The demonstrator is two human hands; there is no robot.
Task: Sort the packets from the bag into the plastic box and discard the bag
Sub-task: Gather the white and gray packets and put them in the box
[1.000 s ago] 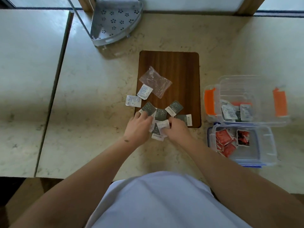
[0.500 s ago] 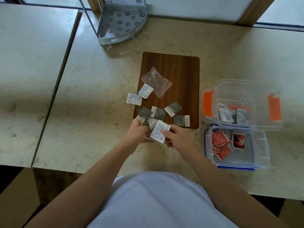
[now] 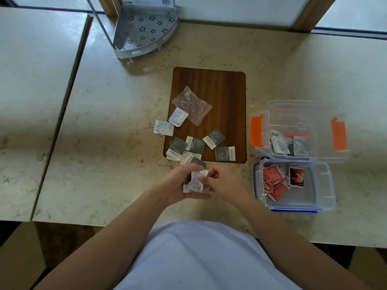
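Observation:
An empty, crumpled clear bag (image 3: 191, 105) lies on the wooden board (image 3: 217, 86). Several grey-and-white packets (image 3: 213, 138) are scattered over the board's near edge and the counter, with two white ones (image 3: 164, 127) to the left. My left hand (image 3: 180, 186) is cupped palm-up in front of the board, holding a small stack of packets (image 3: 195, 182). My right hand (image 3: 222, 182) pinches the top packet of that stack. To the right stands a clear box with orange latches (image 3: 256, 130) containing a few packets.
In front of the orange-latched box sits a second clear box with a blue rim (image 3: 326, 197), with red packets (image 3: 274, 181) inside. A perforated metal corner shelf (image 3: 144, 28) stands at the back. A seam (image 3: 60, 122) divides the counter on the left.
Both hands have drawn back from the board toward me with packets gathered. The left hand has turned palm-up under the stack.

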